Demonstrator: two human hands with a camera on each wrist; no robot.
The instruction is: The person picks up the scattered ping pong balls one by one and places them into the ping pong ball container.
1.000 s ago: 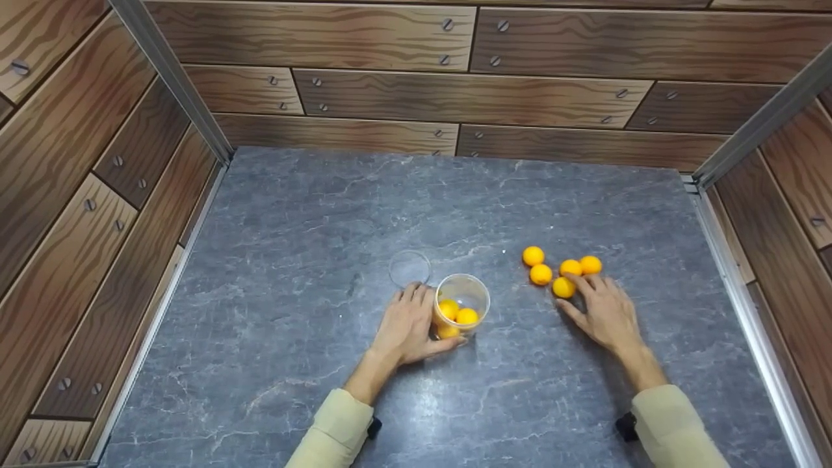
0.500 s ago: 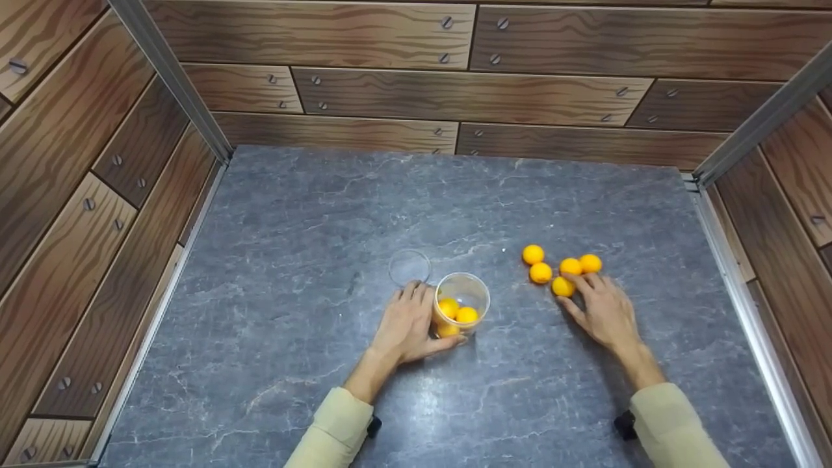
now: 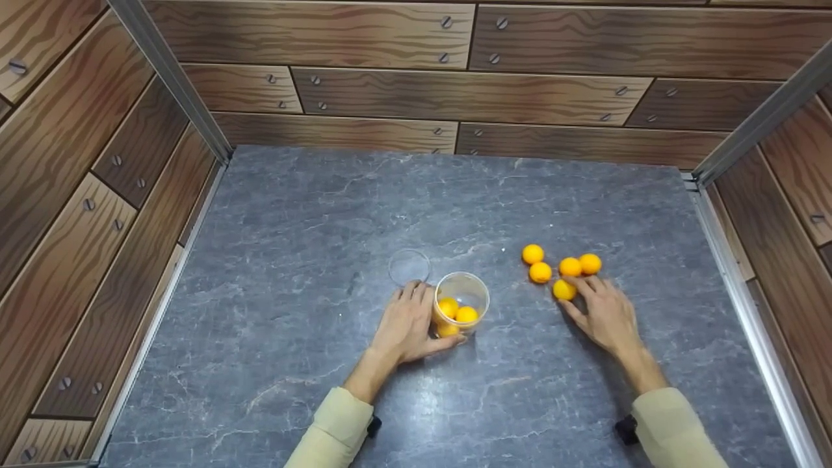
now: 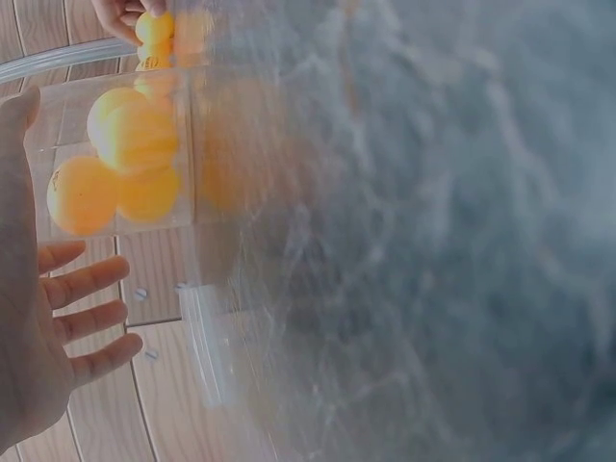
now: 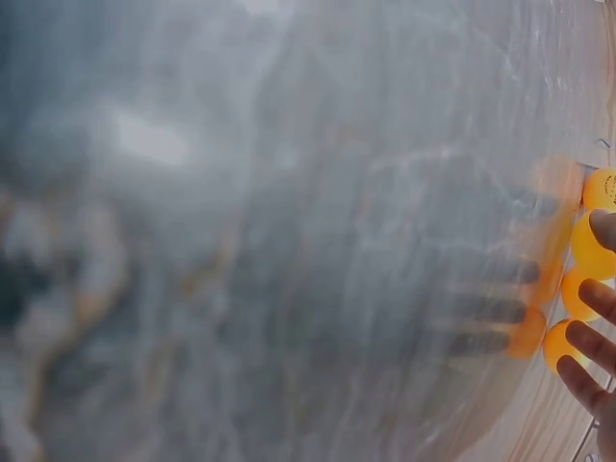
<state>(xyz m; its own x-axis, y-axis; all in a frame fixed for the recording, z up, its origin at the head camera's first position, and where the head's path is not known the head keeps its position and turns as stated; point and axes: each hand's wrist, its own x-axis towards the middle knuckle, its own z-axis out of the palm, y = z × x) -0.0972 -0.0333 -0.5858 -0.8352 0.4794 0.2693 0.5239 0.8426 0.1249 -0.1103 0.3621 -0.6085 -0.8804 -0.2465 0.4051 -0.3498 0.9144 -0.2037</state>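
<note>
My left hand (image 3: 406,325) holds a clear plastic cup (image 3: 478,292) that stands upright, its thumb in front and fingers along the left side. Inside the cup are several orange ping-pong balls (image 4: 85,195). Over on the right, my right hand (image 3: 608,315) pinches an orange ping-pong ball (image 3: 563,290) between thumb and index finger. That ball (image 5: 592,245) also shows by the thumb at the edge of the right wrist view. Just beyond it lie two balls side by side (image 3: 590,264), and another pair (image 3: 540,272) sits to their left.
A thin transparent round lid (image 3: 409,252) lies flat on the grey marbled table (image 3: 292,260), just beyond my left fingers. Wood-patterned walls (image 3: 377,97) with metal corner rails (image 3: 754,312) enclose the table at the back and sides.
My right thumb has closed onto the nearest ball, which has shifted slightly toward me and away from the two balls behind it. The left hand and the cup stay put.
</note>
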